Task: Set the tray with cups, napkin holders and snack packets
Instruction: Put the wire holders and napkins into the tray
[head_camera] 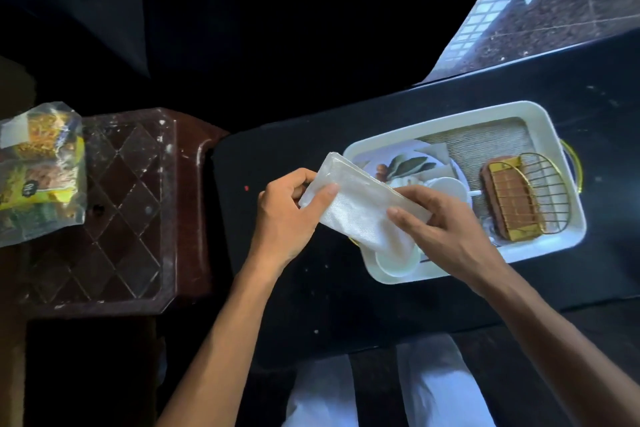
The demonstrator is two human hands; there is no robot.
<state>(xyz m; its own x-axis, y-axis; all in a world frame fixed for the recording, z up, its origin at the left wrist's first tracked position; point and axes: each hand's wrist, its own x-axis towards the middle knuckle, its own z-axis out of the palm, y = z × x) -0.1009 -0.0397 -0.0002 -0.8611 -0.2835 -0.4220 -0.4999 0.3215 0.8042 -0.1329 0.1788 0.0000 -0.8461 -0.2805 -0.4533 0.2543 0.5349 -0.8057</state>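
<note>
A white rectangular tray (460,118) with gold handles lies on a black table. In it are a leaf-patterned plate (410,163), white cups (448,189), and a gold wire napkin holder (526,194) with brown napkins. Both hands hold a clear-wrapped pack of white napkins (356,204) over the tray's left end. My left hand (291,215) grips its left end, and my right hand (446,232) pinches its right end. Another white cup (394,260) sits under the pack, partly hidden. Snack packets (38,170) in a clear bag lie far left.
The black table (311,288) runs diagonally under the tray. A dark red patterned side table (131,211) stands to the left and bears the snack bag. A speckled stone floor (554,10) shows at the top right. My white-trousered legs (388,392) are below.
</note>
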